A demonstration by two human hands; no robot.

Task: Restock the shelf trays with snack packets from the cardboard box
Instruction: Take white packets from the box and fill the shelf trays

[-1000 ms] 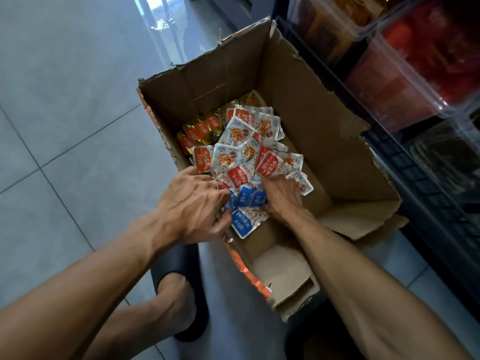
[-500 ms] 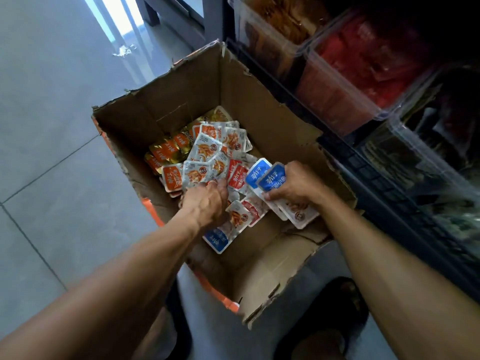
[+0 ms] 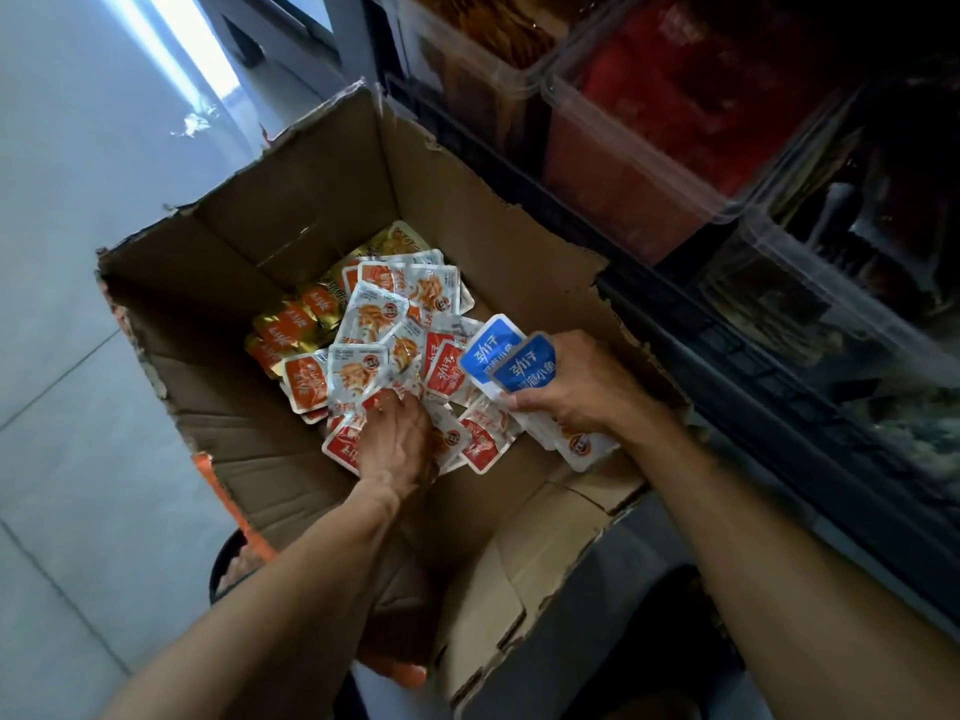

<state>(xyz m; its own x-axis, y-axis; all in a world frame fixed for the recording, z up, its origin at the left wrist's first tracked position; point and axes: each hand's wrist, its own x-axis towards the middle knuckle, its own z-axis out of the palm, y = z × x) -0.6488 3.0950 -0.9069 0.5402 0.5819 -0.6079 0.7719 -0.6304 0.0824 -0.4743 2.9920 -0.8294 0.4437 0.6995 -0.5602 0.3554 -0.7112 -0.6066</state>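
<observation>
Head view, looking down into the cardboard box [image 3: 311, 210] on the floor. The right hand [image 3: 576, 387] holds a fanned stack of blue snack packets [image 3: 511, 361] in a closed grip, thumb on top, fingers curled beneath; their long axes run from near right to far left, blue ends pointing away from the wrist. The stack sits above the box's right wall, just inside its torn rim. The left hand [image 3: 397, 441] is lower, down in the box, its fingers dug into the red-and-white packets [image 3: 363, 356]; whether it pinches one cannot be told. Gold packets [image 3: 291, 324] lie at the far left of the heap. The clear shelf trays [image 3: 639, 163] stand to the right and far side of the box, close beyond its right wall, so the right hand is plainly the nearer. Judged path: up over the ragged cardboard edge, then right; room above the rim appears open, though the tray lips overhang.
</observation>
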